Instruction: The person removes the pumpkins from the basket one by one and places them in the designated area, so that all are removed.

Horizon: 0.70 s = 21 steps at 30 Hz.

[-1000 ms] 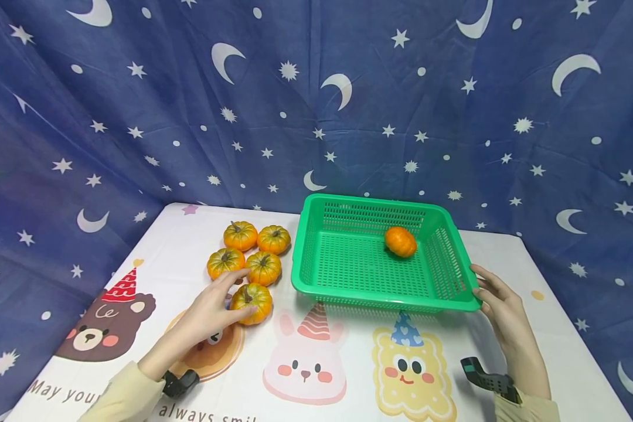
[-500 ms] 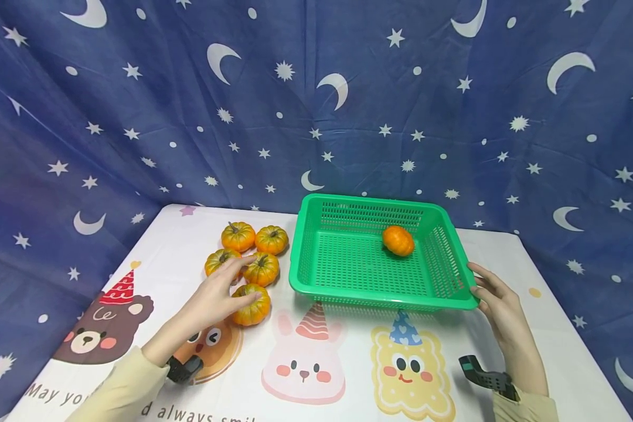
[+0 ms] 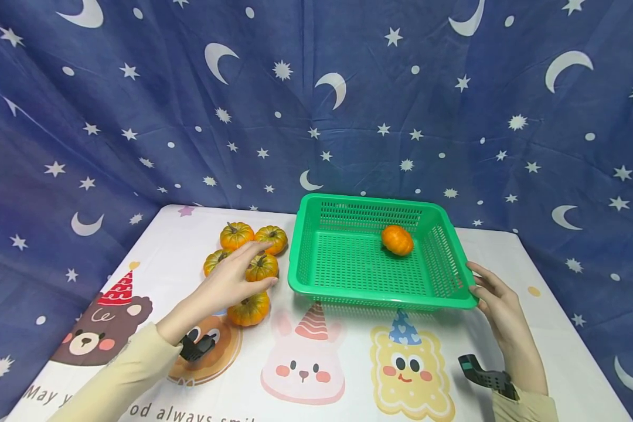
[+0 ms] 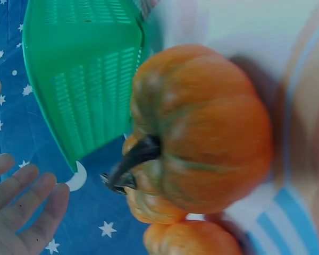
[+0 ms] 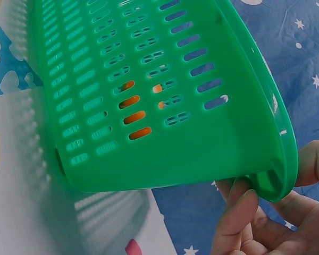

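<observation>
My left hand (image 3: pixel 231 282) hovers over a cluster of several small orange-green pumpkins, thumb and fingers spread with nothing between them. The front pumpkin (image 3: pixel 249 309) lies below the thumb; in the left wrist view that pumpkin (image 4: pixel 218 127) fills the middle, its dark stem turned to the fingers (image 4: pixel 29 199). Another pumpkin (image 3: pixel 262 268) shows between thumb and fingers. A green plastic basket (image 3: pixel 369 298) stands right of the cluster, with one orange pumpkin (image 3: pixel 397 240) lying inside. At its right end, my right hand (image 3: pixel 501 302) pinches the basket's rim, seen closely in the right wrist view.
A white cloth (image 3: pixel 358 346) with printed cartoon animals covers the table. Behind it hangs a dark blue curtain (image 3: pixel 274 146) with moons and stars. Black wrist devices sit at the left wrist (image 3: pixel 197 349) and right wrist (image 3: pixel 487 378).
My left hand has risen off the front pumpkin and shifted right and away over the cluster, empty. My right hand has stayed at the basket's rim. The view has shifted slightly.
</observation>
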Tool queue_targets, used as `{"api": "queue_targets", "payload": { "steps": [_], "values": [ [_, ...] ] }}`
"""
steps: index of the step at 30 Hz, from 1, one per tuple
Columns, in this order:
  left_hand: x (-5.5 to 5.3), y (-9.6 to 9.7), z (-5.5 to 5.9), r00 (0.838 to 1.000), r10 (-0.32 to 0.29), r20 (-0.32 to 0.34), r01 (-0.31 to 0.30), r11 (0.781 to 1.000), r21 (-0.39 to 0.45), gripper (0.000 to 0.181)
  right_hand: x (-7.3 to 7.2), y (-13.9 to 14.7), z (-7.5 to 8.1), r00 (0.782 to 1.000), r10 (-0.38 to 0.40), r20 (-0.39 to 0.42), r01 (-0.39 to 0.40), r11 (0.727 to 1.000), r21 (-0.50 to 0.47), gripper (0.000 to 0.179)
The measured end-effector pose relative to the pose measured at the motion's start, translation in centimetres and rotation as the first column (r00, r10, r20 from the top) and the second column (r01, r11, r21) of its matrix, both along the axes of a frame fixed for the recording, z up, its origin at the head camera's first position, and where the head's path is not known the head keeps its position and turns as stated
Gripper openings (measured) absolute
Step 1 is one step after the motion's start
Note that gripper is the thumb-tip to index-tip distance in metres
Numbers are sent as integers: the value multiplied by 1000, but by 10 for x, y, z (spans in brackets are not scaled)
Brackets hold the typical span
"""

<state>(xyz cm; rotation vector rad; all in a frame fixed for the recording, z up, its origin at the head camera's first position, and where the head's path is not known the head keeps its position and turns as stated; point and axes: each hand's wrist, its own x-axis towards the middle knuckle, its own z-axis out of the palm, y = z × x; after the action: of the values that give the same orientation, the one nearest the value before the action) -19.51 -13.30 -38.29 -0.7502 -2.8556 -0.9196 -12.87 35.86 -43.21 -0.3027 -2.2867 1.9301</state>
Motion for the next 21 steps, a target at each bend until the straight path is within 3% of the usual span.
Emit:
{"api": "queue_targets", "payload": {
  "steps": [4,14,21],
  "values": [
    [-4,7,7,1000,-21,-11,21,1000,6,66,-2,3,-5,1000,-5,-16,5,1000,-15,48],
    [-12,27,20,994,-109,8,109,994,10,67,4,-9,14,1000,4,19,-5,1000,10,53],
    [-15,41,30,989,-151,-2,151,989,4,64,-5,7,-10,1000,-10,-3,10,1000,5,49]
  ]
}}
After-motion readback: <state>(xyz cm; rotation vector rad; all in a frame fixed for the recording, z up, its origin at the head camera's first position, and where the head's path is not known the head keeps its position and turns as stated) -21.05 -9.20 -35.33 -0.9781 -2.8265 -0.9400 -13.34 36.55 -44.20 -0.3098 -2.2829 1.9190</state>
